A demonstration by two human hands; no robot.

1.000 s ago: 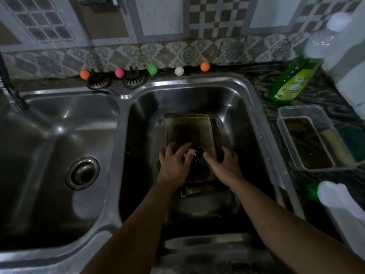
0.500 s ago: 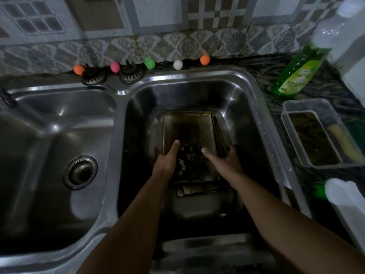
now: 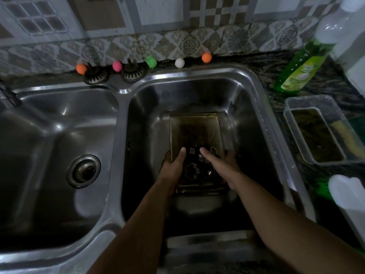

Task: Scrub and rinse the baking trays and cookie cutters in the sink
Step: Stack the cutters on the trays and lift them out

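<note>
Dim kitchen, patterned tile backsplash, dark stone counter around a steel double sink. Right basin holds the stacked baking trays, top one stained brown; cookie cutters lie bunched at its near end.

Change over the last second: fingers that were spread over the cutters have moved to the tray's sides. Left hand now grips the tray's left edge, thumb inside on the tray floor, fingers out of sight beneath. Right hand grips the right edge, thumb likewise extended inward. Cutters sit loose between the two thumbs, held by neither hand.

Reading: cutters look gathered and the tray is about to be lifted or tilted. No water seen running; faucet mostly out of view at far left. Scrubbing not yet begun.

Soap bottle, green, stands right of the sink. Clear tub beside it holds murky liquid and a sponge, untouched.
</note>
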